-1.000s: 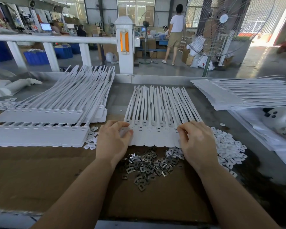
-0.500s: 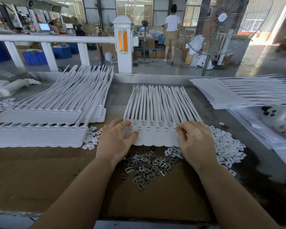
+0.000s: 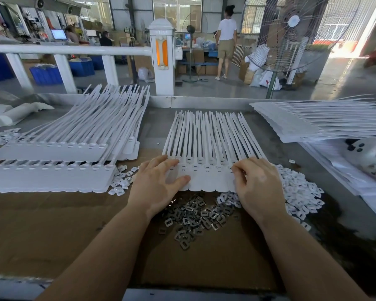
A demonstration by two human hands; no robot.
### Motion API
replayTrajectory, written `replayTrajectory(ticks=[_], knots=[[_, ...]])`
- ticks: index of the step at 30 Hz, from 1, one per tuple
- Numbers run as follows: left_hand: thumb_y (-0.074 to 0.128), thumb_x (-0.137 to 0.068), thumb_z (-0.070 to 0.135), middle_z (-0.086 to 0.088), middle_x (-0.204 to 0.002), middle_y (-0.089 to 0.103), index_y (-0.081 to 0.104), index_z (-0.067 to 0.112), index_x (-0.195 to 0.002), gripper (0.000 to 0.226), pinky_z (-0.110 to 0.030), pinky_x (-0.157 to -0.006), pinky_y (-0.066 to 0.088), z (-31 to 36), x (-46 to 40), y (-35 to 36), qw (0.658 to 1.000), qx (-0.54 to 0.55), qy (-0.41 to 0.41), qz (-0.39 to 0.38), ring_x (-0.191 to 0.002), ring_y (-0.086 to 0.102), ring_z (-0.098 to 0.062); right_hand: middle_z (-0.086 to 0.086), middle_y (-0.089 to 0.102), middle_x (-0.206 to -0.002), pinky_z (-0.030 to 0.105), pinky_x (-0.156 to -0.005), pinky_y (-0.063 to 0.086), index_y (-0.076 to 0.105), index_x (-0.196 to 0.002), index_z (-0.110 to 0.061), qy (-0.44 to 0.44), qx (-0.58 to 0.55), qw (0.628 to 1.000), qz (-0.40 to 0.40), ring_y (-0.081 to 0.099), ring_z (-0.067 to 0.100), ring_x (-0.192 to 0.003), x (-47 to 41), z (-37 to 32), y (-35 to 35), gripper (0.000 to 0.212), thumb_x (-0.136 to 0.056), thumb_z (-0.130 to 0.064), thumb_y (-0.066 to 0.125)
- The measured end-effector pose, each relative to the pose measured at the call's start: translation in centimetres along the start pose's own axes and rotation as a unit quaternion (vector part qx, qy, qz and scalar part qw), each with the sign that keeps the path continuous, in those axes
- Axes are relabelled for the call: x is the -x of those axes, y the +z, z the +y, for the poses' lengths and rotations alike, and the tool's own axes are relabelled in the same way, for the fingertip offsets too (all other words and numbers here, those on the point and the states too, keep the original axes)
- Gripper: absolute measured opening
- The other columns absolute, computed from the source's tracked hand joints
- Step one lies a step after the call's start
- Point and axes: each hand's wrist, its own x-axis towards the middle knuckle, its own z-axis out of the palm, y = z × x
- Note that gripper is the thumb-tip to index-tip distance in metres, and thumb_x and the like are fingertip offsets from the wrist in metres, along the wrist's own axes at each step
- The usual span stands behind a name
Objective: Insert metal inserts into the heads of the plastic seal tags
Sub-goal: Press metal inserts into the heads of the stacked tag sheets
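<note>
A strip of joined white plastic seal tags (image 3: 206,146) lies in front of me, heads toward me and tails fanning away. My left hand (image 3: 155,185) rests flat on the strip's left end, fingers straight over the heads and thumb on the flat part. At the strip's right end my right hand (image 3: 257,185) curls its fingers down onto the heads; whether it pinches anything is hidden. Just below the strip, a pile of small grey metal inserts (image 3: 195,216) lies on the brown cardboard (image 3: 52,231) between my wrists.
Two stacks of tag strips (image 3: 59,153) lie at left, another stack (image 3: 321,124) at right. Heaps of small white plastic caps (image 3: 300,192) sit beside my right hand, with a few caps (image 3: 122,179) near my left. A fan (image 3: 291,33) and a person (image 3: 226,40) stand beyond the bench.
My left hand slid a little to the right along the heads, its thumb moving further onto the strip. My right hand stayed at the right end.
</note>
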Motion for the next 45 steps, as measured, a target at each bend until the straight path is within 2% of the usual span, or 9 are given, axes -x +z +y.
replayTrajectory(ticks=[14, 18, 22, 25, 28, 31, 38, 43, 45], knots=[[0.055, -0.077, 0.063, 0.009, -0.144, 0.037, 0.047, 0.035, -0.133, 0.063, -0.034, -0.109, 0.02, -0.2, -0.2, 0.2, 1.0, -0.003, -0.002, -0.003, -0.133, 0.025, -0.017, 0.004, 0.066, -0.077, 0.04, -0.077, 0.048, 0.067, -0.076, -0.005, -0.021, -0.044, 0.998, -0.032, 0.059, 0.025, -0.076, -0.2, -0.4, -0.5, 0.006, -0.077, 0.0, 0.07], [0.054, -0.076, 0.064, 0.009, -0.143, 0.038, 0.048, 0.035, -0.132, 0.063, -0.036, -0.109, 0.021, -0.3, -0.3, 0.2, 1.0, -0.005, -0.005, -0.002, -0.132, 0.026, -0.017, -0.001, 0.064, -0.083, 0.04, -0.084, 0.046, 0.07, -0.079, -0.009, -0.052, -0.064, 0.989, -0.121, 0.057, 0.019, -0.084, -0.7, -0.7, -1.2, 0.006, -0.077, -0.004, 0.071], [0.054, -0.077, 0.064, 0.01, -0.144, 0.038, 0.047, 0.035, -0.133, 0.064, -0.036, -0.109, 0.021, -0.3, -0.3, 0.3, 1.0, -0.008, -0.003, -0.006, -0.131, 0.024, -0.017, -0.012, 0.057, -0.09, 0.031, -0.097, 0.036, 0.072, -0.085, -0.02, -0.075, -0.072, 0.964, -0.244, 0.05, 0.009, -0.094, -1.4, -0.8, -2.4, 0.009, -0.081, -0.013, 0.069], [0.053, -0.076, 0.065, 0.01, -0.144, 0.037, 0.047, 0.035, -0.133, 0.064, -0.038, -0.11, 0.022, -0.4, -0.3, 0.3, 1.0, -0.01, -0.006, -0.008, -0.132, 0.024, -0.017, -0.018, 0.052, -0.094, 0.024, -0.097, 0.033, 0.072, -0.091, -0.028, -0.11, -0.066, 0.945, -0.3, 0.044, 0.001, -0.096, -1.3, -1.0, -3.3, 0.017, -0.086, -0.015, 0.063], [0.053, -0.076, 0.065, 0.01, -0.144, 0.037, 0.047, 0.035, -0.133, 0.064, -0.037, -0.109, 0.022, -0.3, -0.4, 0.3, 1.0, -0.012, -0.008, -0.005, -0.131, 0.024, -0.016, -0.02, 0.046, -0.098, 0.027, -0.092, 0.035, 0.069, -0.104, -0.034, -0.123, -0.037, 0.929, -0.346, 0.042, 0.004, -0.1, -1.3, -1.3, -3.6, 0.028, -0.091, -0.013, 0.057], [0.053, -0.076, 0.065, 0.01, -0.144, 0.037, 0.046, 0.036, -0.133, 0.064, -0.037, -0.109, 0.021, -0.3, -0.4, 0.3, 1.0, -0.017, -0.009, -0.006, -0.132, 0.023, -0.016, -0.019, 0.043, -0.103, 0.029, -0.095, 0.031, 0.063, -0.115, -0.037, -0.129, 0.003, 0.917, -0.377, 0.04, 0.006, -0.107, -1.4, -1.6, -3.6, 0.028, -0.091, -0.023, 0.057], [0.053, -0.077, 0.064, 0.01, -0.144, 0.037, 0.046, 0.036, -0.133, 0.063, -0.038, -0.109, 0.022, -0.2, -0.3, 0.3, 1.0, -0.016, -0.007, -0.006, -0.132, 0.024, -0.017, -0.012, 0.05, -0.109, 0.028, -0.097, 0.032, 0.065, -0.113, -0.031, -0.134, 0.023, 0.916, -0.378, 0.041, 0.008, -0.108, -1.5, -1.6, -3.2, 0.024, -0.09, -0.031, 0.057], [0.053, -0.077, 0.064, 0.011, -0.144, 0.037, 0.046, 0.036, -0.133, 0.062, -0.038, -0.11, 0.022, -0.2, -0.2, 0.2, 1.0, -0.012, -0.006, -0.006, -0.132, 0.024, -0.016, -0.01, 0.056, -0.095, 0.024, -0.088, 0.036, 0.07, -0.096, -0.02, -0.144, -0.018, 0.938, -0.315, 0.049, 0.01, -0.096, -0.7, -1.4, -3.1, 0.014, -0.09, -0.023, 0.058], [0.053, -0.077, 0.064, 0.011, -0.143, 0.037, 0.046, 0.035, -0.133, 0.063, -0.038, -0.11, 0.022, -0.2, -0.2, 0.2, 1.0, -0.011, -0.004, -0.005, -0.132, 0.024, -0.017, -0.008, 0.061, -0.091, 0.021, -0.084, 0.043, 0.068, -0.092, -0.014, -0.106, -0.062, 0.955, -0.269, 0.054, 0.009, -0.089, -0.7, -1.3, -3.2, 0.011, -0.089, -0.017, 0.058]])
